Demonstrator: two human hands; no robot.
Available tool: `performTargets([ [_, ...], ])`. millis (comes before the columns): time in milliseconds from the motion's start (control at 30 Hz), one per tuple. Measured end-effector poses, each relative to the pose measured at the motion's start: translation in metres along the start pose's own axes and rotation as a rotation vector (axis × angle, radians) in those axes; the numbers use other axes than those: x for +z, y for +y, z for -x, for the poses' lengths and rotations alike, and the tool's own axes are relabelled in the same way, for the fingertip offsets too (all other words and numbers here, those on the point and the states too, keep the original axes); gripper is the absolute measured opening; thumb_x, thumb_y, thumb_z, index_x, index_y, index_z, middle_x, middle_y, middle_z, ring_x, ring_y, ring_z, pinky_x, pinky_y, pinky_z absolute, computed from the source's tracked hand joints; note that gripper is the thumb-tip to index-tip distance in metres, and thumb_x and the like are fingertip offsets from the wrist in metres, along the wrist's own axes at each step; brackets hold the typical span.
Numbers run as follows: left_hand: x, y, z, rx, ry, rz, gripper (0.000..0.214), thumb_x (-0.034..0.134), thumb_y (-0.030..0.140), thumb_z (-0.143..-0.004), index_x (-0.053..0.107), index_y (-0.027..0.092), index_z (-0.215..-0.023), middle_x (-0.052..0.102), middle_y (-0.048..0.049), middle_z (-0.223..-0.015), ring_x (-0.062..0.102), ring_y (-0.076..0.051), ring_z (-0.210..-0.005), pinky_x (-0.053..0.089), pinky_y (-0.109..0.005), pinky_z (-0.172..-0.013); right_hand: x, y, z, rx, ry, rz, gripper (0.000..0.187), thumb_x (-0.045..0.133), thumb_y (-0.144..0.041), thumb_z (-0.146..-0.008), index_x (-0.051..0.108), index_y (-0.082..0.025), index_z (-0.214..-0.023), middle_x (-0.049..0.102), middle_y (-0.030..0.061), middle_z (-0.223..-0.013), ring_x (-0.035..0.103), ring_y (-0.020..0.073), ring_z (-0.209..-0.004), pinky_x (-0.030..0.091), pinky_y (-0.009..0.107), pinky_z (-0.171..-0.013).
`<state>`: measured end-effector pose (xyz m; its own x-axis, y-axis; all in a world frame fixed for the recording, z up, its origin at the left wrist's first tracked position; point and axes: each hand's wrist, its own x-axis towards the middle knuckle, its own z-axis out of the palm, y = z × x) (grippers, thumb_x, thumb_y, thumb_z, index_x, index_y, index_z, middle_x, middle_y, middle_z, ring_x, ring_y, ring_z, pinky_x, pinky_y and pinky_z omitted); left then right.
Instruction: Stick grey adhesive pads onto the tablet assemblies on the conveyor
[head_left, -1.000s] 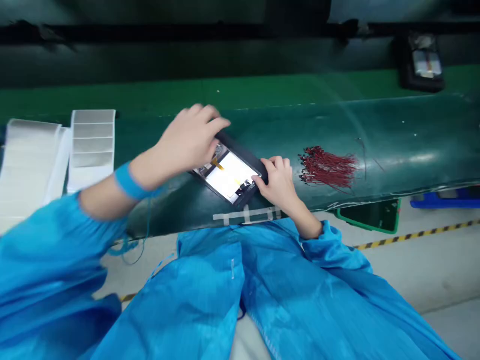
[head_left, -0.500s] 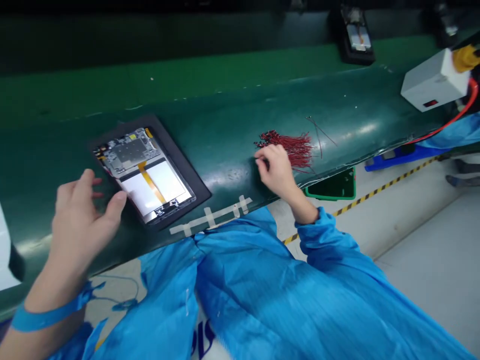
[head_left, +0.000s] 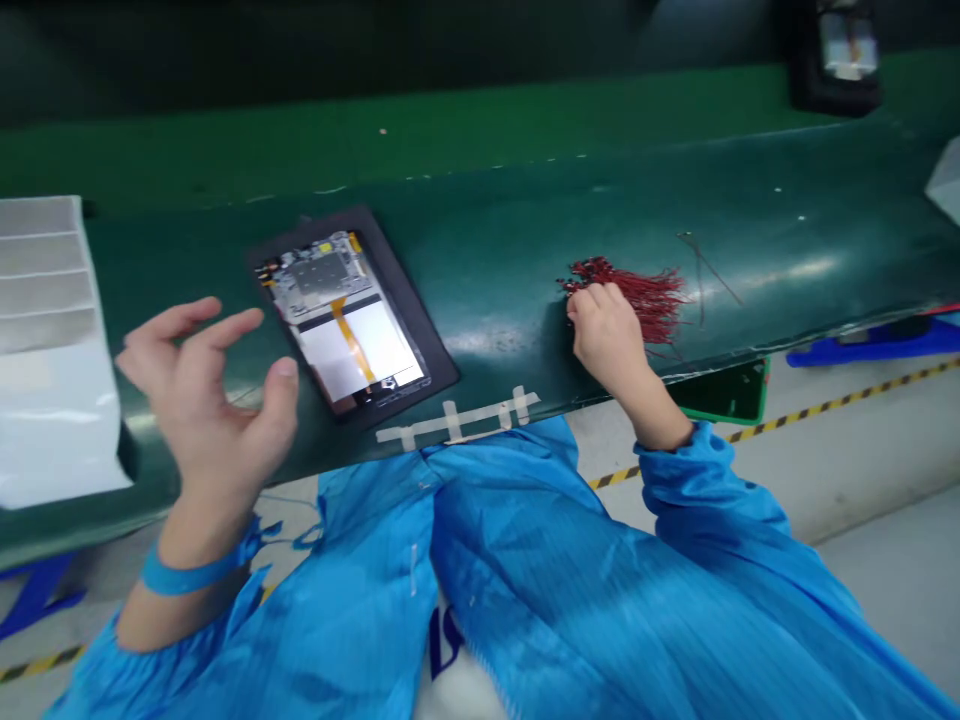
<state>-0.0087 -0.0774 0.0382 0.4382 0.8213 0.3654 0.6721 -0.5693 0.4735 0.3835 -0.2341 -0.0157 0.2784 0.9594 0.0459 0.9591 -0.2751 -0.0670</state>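
An opened tablet, its circuit board, white battery and orange ribbon cable exposed, lies on a dark mat. Just left of it my left hand hovers over the bench, fingers spread and holding nothing. My right hand is at the near-left side of a pile of thin red wires with small dark ends. Its fingertips are pinched together at those dark ends; whatever may be between them is hidden.
Two loose wires lie right of the pile. A sheet with grey strips hangs over the bench at left. Tape strips mark the front edge of the green bench. Another device sits at back right; a green bin stands below.
The view has swung left, so the bench things appear further right. My left hand has drawn back a little from the tablet. My right fingers have closed at the wires' dark ends.
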Motion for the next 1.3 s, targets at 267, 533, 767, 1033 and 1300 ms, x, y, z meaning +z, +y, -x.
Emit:
performTargets([
  [267,0.003,0.009,0.023,-0.024,0.056,0.041,0.027,0.066,0.040,-0.101,0.075,0.025,-0.123,0.067,-0.0146,-0.142,0.061,-0.038,-0.141,0.046,-0.067,-0.119,0.006,-0.005,0.007,-0.116,0.179,-0.422,0.013,0.045,-0.018,-0.099,0.056,-0.023,-0.094,0.069,0.0127,-0.100,0.063,0.0290,-0.098,0.051,0.046,-0.090],
  [533,0.048,0.047,0.008,0.030,-0.162,0.204,0.015,0.059,0.031,-0.102,0.074,0.028,-0.104,0.076,-0.0062,-0.105,0.068,-0.030,-0.108,0.050,-0.054,-0.101,0.009,-0.049,-0.026,-0.173,0.006,-0.963,0.005,0.055,-0.027,-0.102,0.059,-0.023,-0.100,0.066,0.0008,-0.087,0.065,0.0162,-0.080,0.052,0.032,-0.078],
  [767,0.086,0.074,-0.015,0.087,-0.347,0.186,0.012,0.067,0.032,-0.099,0.075,0.025,-0.105,0.066,-0.0062,-0.088,0.060,-0.032,-0.099,0.045,-0.051,-0.091,0.011,-0.096,-0.033,-0.305,-0.125,-1.204,0.022,0.055,-0.045,-0.109,0.048,-0.027,-0.118,0.062,-0.0032,-0.088,0.063,0.0143,-0.078,0.052,0.032,-0.076],
  [1033,0.096,0.079,-0.028,0.089,-0.342,0.122,0.013,0.064,0.024,-0.099,0.068,0.022,-0.087,0.060,-0.0048,-0.079,0.061,-0.032,-0.098,0.043,-0.056,-0.095,0.012,-0.104,-0.034,-0.261,-0.053,-1.175,0.020,0.058,-0.037,-0.106,0.052,-0.026,-0.121,0.067,0.0000,-0.097,0.065,0.0150,-0.085,0.054,0.034,-0.078],
  [1300,0.110,0.081,-0.036,0.120,-0.329,0.055,0.007,0.062,0.021,-0.093,0.063,0.021,-0.086,0.059,-0.0073,-0.091,0.061,-0.038,-0.109,0.042,-0.062,-0.102,0.016,-0.099,-0.034,-0.117,0.157,-0.967,0.020,0.057,-0.017,-0.102,0.064,-0.025,-0.119,0.077,0.0015,-0.102,0.073,0.0185,-0.096,0.057,0.038,-0.094],
])
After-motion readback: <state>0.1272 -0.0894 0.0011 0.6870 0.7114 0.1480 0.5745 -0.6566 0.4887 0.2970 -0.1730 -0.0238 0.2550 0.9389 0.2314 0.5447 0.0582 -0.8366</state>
